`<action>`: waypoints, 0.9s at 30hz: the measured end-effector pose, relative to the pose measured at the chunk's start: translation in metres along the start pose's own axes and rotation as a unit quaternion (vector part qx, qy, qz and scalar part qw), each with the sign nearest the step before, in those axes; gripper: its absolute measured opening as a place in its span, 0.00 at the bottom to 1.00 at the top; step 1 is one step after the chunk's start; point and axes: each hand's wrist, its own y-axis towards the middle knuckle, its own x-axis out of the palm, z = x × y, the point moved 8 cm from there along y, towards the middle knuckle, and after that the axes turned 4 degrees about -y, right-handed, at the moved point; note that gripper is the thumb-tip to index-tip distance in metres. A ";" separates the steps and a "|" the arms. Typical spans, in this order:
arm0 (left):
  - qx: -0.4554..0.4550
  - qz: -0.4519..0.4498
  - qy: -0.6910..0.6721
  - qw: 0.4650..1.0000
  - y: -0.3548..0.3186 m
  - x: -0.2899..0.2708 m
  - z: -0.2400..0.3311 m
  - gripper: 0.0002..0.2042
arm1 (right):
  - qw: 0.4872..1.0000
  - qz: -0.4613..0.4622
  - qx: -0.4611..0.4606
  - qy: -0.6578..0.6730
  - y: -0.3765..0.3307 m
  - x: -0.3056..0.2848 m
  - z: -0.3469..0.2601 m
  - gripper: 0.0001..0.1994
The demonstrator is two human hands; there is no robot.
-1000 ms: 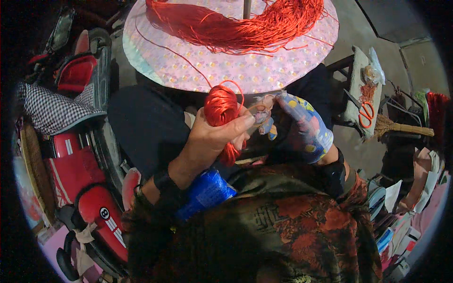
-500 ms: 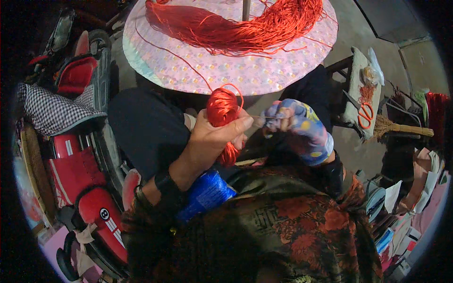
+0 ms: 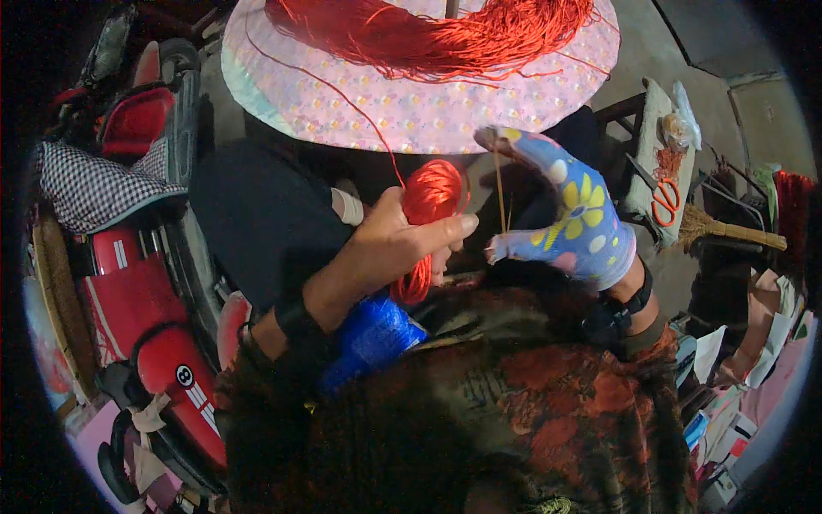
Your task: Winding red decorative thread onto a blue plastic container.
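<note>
My left hand (image 3: 390,240) is closed around the middle of a bundle of shiny red cord (image 3: 432,190). The bundle's rounded top rises above my thumb, and its lower loops hang out below my fist. From it a single strand runs up to the large red skein (image 3: 428,43) on the round, pink-patterned table. My right hand (image 3: 574,210), in a blue flowered glove with bare fingertips, is to the right of the bundle and apart from it. A thin tan rubber band (image 3: 500,193) is stretched between its spread thumb and fingers.
A blue plastic-wrapped roll (image 3: 377,338) lies in my lap. At the right, orange-handled scissors (image 3: 665,203) rest on a padded bench (image 3: 644,184), with a broom (image 3: 736,233) beside it. A red ride-on vehicle (image 3: 175,368) stands at the left.
My right hand has drawn away from the bundle and spread its fingers, stretching the rubber band. My left hand and the bundle have shifted slightly right.
</note>
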 end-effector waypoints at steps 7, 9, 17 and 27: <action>-0.017 -0.036 0.064 0.997 0.000 0.002 -0.009 0.10 | 0.993 -0.104 0.042 0.036 0.015 0.023 0.012 0.39; 0.006 -0.033 0.027 0.999 0.000 0.002 -0.005 0.09 | 0.977 -0.112 0.152 0.099 0.013 0.025 0.029 0.36; 0.118 0.052 -0.022 0.991 -0.004 -0.008 0.019 0.10 | 0.857 0.012 0.312 0.411 -0.027 0.049 0.062 0.24; 0.144 0.016 -0.153 0.978 0.003 -0.015 0.009 0.19 | 0.829 0.117 0.241 0.492 -0.004 0.071 0.035 0.22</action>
